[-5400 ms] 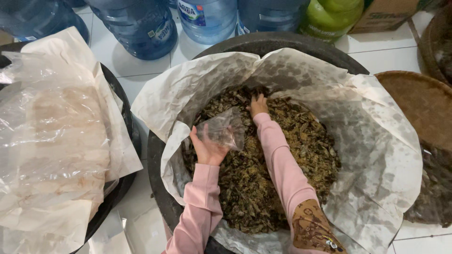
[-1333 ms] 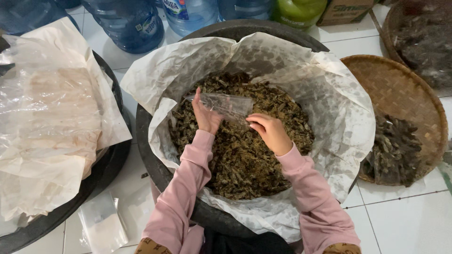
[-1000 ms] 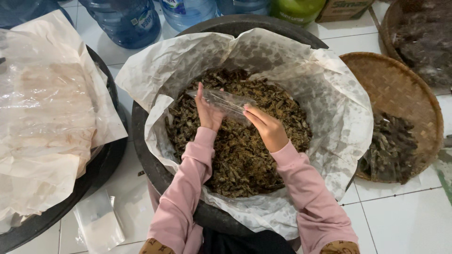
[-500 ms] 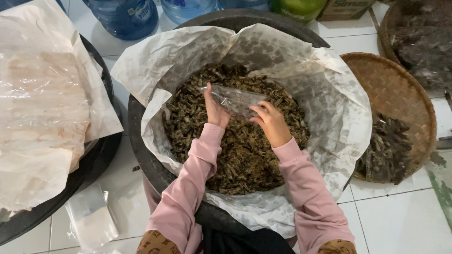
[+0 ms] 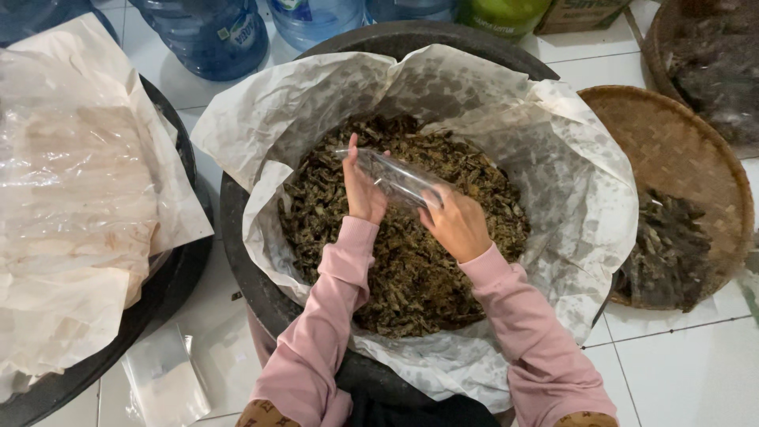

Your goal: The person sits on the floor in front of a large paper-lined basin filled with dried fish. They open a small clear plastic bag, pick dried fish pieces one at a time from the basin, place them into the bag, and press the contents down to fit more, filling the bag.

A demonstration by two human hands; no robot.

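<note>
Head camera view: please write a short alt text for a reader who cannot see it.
Two hands in pink sleeves, left hand and right hand, hold a clear plastic bag over a paper-lined black tub full of dried dark leaves. A woven tray lies at right.

1 head-worn view looks steeply down from close above, the paper-lined tub [image 5: 277, 316] near centre, water bottles [image 5: 209, 35] at far edge.

White tiled floor [image 5: 672, 356] carries black tub [image 5: 261, 300], woven tray [image 5: 680, 158], blue water jugs [image 5: 213, 35]
</note>
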